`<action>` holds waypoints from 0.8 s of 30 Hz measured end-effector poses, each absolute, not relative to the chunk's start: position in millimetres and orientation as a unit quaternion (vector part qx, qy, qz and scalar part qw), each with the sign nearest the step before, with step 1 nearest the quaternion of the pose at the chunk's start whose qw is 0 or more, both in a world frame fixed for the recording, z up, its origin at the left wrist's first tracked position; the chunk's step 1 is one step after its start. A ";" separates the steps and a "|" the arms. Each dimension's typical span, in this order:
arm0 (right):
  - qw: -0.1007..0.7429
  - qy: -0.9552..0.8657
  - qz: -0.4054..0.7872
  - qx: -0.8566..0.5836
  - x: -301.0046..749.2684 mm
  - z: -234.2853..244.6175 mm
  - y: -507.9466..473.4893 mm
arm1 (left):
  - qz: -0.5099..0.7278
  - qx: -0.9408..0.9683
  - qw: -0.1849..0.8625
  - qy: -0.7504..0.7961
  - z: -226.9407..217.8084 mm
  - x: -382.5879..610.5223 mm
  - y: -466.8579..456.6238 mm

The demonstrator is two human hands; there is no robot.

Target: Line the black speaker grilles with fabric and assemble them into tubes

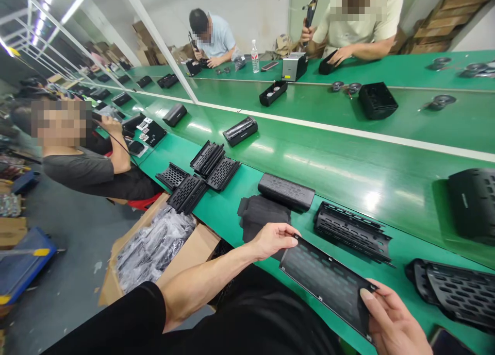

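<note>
Grille panel (328, 285) between left hand (273, 239) and right hand (394, 321).

Black perforated grille panel (327, 283), green conveyor belt (348, 164) — white stripe

factory assembly line, long green conveyor belt (348, 154), seated workers (96, 164), speaker grilles (216, 167)

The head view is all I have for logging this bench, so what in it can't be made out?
- Right hand: cut off by the bottom edge.
- Grille panel: underside hidden; it is held by both hands, the left hand at its far end.
- Cardboard box: bagged contents too blurred to identify.
- Far parts: too small.
</note>
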State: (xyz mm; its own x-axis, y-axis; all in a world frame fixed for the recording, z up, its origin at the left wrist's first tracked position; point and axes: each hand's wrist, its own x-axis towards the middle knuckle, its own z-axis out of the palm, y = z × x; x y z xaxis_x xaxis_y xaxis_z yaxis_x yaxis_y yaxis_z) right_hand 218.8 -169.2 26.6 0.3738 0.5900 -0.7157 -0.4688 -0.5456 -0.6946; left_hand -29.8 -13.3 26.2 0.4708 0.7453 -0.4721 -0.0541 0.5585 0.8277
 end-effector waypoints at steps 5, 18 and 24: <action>0.469 -0.066 0.544 -0.692 214.2 39.6 -171.3 | 0.269 0.419 0.757 0.423 39.0 -35.3 -13.7; 0.482 -0.064 0.537 -0.689 208.5 48.5 -173.4 | 0.274 0.429 0.754 0.415 47.5 -43.6 -14.0; 0.467 -0.077 0.509 -0.719 210.6 51.3 -176.8 | 0.261 0.465 0.739 0.411 59.1 -47.4 -10.2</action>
State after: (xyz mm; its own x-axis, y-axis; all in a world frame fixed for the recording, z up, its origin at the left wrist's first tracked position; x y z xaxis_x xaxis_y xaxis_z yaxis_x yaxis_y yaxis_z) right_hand 210.6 -176.8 51.3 0.4698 0.5864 -0.6599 -0.3640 -0.5523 -0.7500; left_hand -47.4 -10.2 59.1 0.5263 0.7679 -0.3652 -0.0028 0.4311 0.9023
